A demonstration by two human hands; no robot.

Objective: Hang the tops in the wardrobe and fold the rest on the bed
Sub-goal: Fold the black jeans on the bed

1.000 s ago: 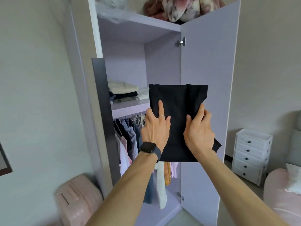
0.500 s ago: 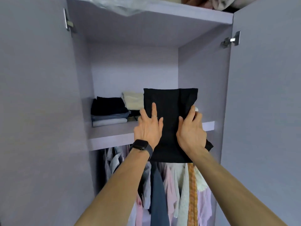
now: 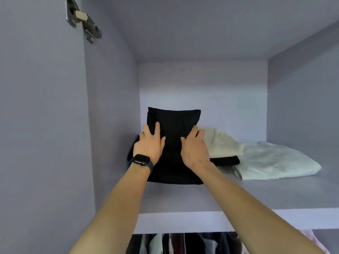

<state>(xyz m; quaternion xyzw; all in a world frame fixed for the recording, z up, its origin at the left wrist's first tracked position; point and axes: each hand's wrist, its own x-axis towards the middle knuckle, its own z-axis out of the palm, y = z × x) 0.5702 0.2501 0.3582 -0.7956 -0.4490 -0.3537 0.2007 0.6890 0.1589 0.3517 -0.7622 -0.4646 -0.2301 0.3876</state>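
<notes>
A folded black garment (image 3: 173, 125) is inside the lilac wardrobe, above the left part of the middle shelf (image 3: 256, 195). Its far end is over a dark pile at the shelf's back left, most of which is hidden. My left hand (image 3: 149, 145), with a black watch on the wrist, holds the garment's left side with its fingers spread on top. My right hand (image 3: 194, 149) grips the right side, fingers curled round that edge. Tops hang (image 3: 183, 242) below the shelf, only their shoulders showing.
To the right on the shelf lie a cream folded piece (image 3: 218, 143) over a thin black one (image 3: 227, 160), and a white folded piece (image 3: 271, 160). The open left door (image 3: 36, 125) with its hinge (image 3: 84, 24) stands close on the left.
I have stepped close to the wardrobe. Both hands have carried the black garment forward and left, from the air in front of the shelf into it, over the dark pile.
</notes>
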